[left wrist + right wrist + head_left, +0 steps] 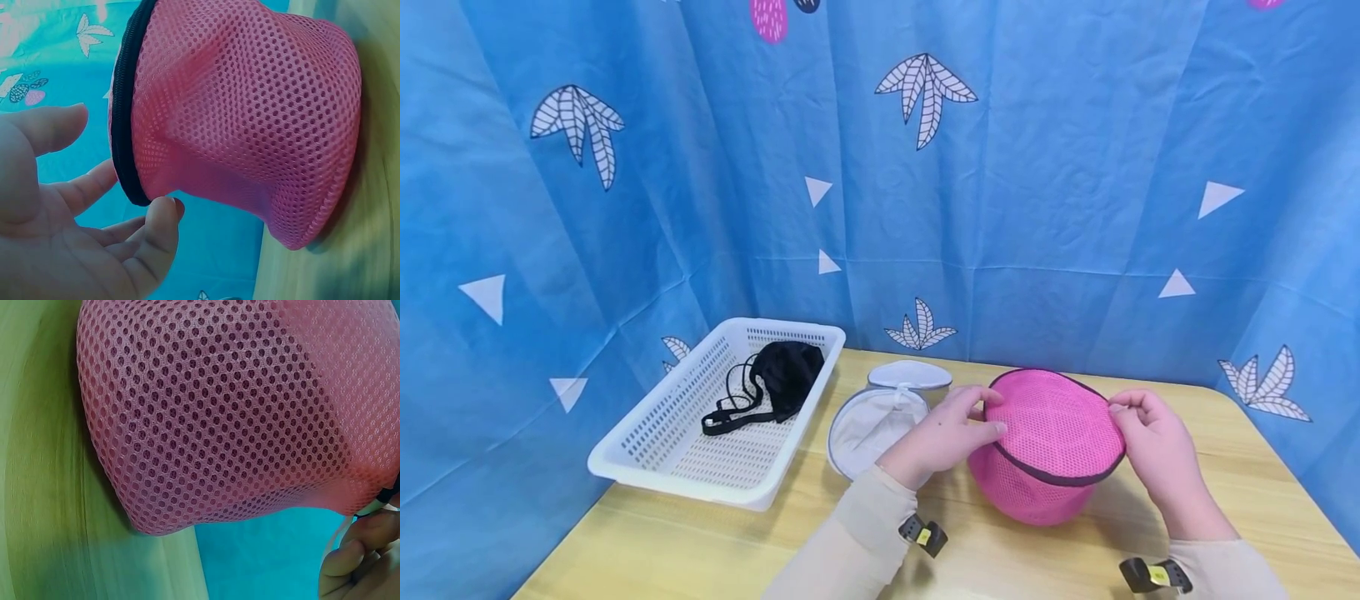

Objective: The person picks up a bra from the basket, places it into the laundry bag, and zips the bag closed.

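A pink mesh bag with a dark zipper rim stands on the table, its round lid on top. At its left edge is my left hand, thumb spread from the fingers. The left wrist view shows that hand with fingertips against the rim of the bag and the thumb apart from it. My right hand pinches the rim's right side. In the right wrist view, curled fingers of that hand meet the edge of the bag, partly out of frame.
A white perforated basket at the left of the wooden table holds a black item with cords. Between basket and pink bag lies a white round pouch, its lid flipped open. A patterned blue curtain hangs behind.
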Demonstrator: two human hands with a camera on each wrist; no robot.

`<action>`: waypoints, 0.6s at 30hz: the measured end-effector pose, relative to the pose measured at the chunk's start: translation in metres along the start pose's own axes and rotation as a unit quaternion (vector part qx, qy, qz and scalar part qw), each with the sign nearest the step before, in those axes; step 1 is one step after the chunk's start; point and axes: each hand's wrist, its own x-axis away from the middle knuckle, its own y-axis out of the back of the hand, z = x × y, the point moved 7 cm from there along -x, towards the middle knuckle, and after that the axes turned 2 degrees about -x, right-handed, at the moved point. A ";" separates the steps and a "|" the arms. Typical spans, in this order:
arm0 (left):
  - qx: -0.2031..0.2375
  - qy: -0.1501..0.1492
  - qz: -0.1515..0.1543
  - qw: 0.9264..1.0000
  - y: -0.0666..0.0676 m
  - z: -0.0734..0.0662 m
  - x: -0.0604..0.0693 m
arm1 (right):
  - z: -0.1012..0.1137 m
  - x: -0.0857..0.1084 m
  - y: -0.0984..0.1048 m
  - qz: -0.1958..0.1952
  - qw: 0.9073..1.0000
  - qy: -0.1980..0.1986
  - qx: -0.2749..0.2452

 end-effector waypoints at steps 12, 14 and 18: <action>-0.137 0.009 0.047 0.989 -0.007 0.004 0.000 | -0.006 -0.003 -0.005 0.022 0.998 0.008 0.067; -0.131 0.011 0.042 0.990 -0.006 0.004 0.000 | -0.005 -0.003 -0.001 0.006 0.998 0.007 0.069; -0.125 0.020 0.031 0.992 -0.003 0.005 0.001 | -0.003 -0.002 0.006 -0.023 0.997 0.012 0.069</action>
